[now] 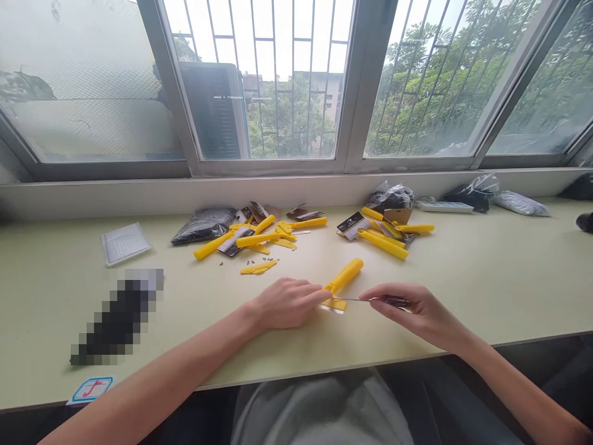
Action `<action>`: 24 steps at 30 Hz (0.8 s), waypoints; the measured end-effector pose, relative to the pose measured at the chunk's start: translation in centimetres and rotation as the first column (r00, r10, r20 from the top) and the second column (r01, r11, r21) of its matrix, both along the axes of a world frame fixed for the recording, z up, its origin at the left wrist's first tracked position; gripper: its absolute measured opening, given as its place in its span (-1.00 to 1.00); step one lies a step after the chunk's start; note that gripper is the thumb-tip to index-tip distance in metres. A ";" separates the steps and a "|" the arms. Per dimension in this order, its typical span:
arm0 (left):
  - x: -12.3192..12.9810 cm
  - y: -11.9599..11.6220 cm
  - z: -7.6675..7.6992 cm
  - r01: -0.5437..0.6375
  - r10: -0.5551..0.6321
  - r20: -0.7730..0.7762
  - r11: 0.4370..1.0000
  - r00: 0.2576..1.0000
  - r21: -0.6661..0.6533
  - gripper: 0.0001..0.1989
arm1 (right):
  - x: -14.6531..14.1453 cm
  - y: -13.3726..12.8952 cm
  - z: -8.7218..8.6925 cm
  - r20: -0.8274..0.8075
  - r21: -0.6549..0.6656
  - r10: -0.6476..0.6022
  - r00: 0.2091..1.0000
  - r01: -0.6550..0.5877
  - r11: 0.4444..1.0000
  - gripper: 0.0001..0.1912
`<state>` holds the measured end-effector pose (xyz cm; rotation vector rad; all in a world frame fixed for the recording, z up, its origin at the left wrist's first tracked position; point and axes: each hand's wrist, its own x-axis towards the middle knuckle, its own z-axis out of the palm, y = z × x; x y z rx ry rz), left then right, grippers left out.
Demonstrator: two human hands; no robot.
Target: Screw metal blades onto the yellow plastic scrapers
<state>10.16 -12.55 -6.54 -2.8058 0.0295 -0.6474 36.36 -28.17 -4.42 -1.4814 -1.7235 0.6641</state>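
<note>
A yellow-handled scraper (pixel 345 277) lies on the table in front of me, its handle pointing away to the right and a strip of metal blade showing at its near edge. My left hand (pixel 293 301) is closed on the scraper's head from the left, its fingers covering part of it. In my right hand (pixel 419 312) is a screwdriver (pixel 393 301), its dark handle gripped between thumb and fingers. The screwdriver's thin shaft points left, with the tip at the scraper's head; the exact contact is too small to tell.
Behind my left hand lie loose yellow plates (pixel 258 267) and several small screws (pixel 252 262). Farther back are piles of yellow scrapers (pixel 278 235) with cards, and more scrapers (pixel 382 243) on the right. Plastic bags (pixel 204 224) line the windowsill. A clear packet (pixel 126 243) lies left.
</note>
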 end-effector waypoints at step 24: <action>-0.2 -0.5 0.4 0.074 -0.082 0.033 0.975 0.996 0.211 -0.63 | 0.0 0.2 0.4 -0.047 0.077 -0.091 0.995 0.095 0.993 -0.56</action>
